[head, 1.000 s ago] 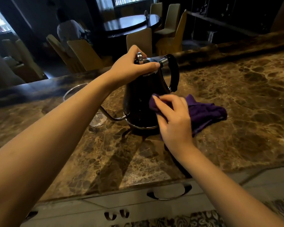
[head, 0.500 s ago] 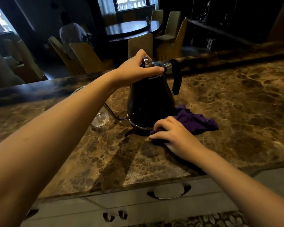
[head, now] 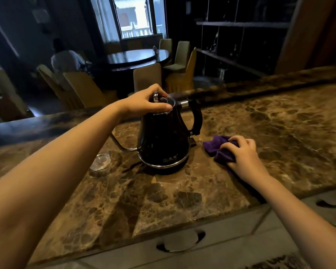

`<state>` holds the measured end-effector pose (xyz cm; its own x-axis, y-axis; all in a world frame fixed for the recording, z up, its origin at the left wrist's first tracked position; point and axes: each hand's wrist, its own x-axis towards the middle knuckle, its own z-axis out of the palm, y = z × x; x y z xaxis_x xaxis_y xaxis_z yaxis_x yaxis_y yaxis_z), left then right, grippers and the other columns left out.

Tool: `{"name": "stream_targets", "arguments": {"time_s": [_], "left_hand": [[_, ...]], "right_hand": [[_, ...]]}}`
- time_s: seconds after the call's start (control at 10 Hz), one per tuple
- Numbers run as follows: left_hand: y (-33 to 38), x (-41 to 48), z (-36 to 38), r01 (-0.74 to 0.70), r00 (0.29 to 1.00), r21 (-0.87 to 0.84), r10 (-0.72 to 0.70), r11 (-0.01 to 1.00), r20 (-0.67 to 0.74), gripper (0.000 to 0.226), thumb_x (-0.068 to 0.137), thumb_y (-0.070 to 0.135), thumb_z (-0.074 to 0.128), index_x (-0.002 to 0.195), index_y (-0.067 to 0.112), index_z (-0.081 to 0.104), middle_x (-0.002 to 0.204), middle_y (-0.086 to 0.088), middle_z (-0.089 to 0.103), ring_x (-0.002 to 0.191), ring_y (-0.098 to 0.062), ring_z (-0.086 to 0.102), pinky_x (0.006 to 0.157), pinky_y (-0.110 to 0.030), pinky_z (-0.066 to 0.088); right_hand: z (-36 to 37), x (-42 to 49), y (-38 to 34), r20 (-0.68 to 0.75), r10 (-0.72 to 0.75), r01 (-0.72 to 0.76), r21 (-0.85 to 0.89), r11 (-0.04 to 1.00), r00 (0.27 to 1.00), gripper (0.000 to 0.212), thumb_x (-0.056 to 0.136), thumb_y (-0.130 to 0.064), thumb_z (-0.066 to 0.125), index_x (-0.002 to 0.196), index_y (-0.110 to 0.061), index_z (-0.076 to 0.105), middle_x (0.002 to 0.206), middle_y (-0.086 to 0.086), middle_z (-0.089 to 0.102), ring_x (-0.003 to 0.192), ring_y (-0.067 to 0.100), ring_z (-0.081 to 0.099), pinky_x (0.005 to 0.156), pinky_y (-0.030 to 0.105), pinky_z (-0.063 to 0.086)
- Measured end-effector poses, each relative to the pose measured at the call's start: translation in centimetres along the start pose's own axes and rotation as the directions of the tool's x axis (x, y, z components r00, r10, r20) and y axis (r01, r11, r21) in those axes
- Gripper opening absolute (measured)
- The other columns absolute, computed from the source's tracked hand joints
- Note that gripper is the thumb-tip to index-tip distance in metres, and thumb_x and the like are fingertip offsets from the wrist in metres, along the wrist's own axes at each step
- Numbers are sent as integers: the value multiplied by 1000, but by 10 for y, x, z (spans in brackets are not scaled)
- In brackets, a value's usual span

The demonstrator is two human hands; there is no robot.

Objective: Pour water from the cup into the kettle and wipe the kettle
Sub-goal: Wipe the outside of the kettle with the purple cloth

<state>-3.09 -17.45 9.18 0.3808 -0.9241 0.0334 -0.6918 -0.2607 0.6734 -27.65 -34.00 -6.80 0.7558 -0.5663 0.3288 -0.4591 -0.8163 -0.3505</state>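
Observation:
A black gooseneck kettle stands upright on the brown marble counter, spout to the left, handle to the right. My left hand rests on its lid and grips the top. My right hand presses a purple cloth flat on the counter, to the right of the kettle and apart from it. A clear glass cup stands left of the kettle, below the spout, partly hidden by my left forearm.
A raised marble ledge runs along the counter's far side. Drawers with cut-out handles sit below the front edge. Beyond are a round dining table, chairs, and a seated person.
My right hand took the cloth down off the kettle's side to the counter, then slid it right, away from the kettle. My left hand stayed on the lid.

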Motion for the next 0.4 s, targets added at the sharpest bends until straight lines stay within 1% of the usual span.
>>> {"name": "stream_targets", "arguments": {"time_s": [0.1,0.2,0.3,0.4], "left_hand": [[1,2,-4,-9,1000,42,9,999,-3,49,74,44,67,117,26,52,108,14,55,99,-3,54,79,-19,42],[-1,3,-6,-19,998,93,24,995,-51,51,73,46,67,120,28,53,115,9,54,104,-8,53,86,-23,40],[-2,8,-9,-48,996,139,58,989,-70,51,76,43,66,122,24,53,120,3,55,110,-13,52,86,-20,39],[-8,6,-4,-56,987,196,84,979,-139,69,76,49,63,135,21,40,136,-5,49,126,-19,44,100,-28,38]], "right_hand": [[-4,3,10,-53,91,-94,-50,994,994,42,72,-9,71,111,-20,59,133,13,42,116,35,32,95,47,39],[-7,6,18,25,121,-119,-96,988,992,50,75,-14,69,120,-25,53,140,10,36,124,34,28,101,47,34],[-20,9,24,193,122,-118,-34,992,974,63,78,-28,65,135,-32,38,150,8,25,134,32,19,111,42,22],[-32,-8,8,177,66,-70,15,997,982,74,83,-41,58,144,-33,18,155,-3,9,142,27,6,115,41,12]]}}
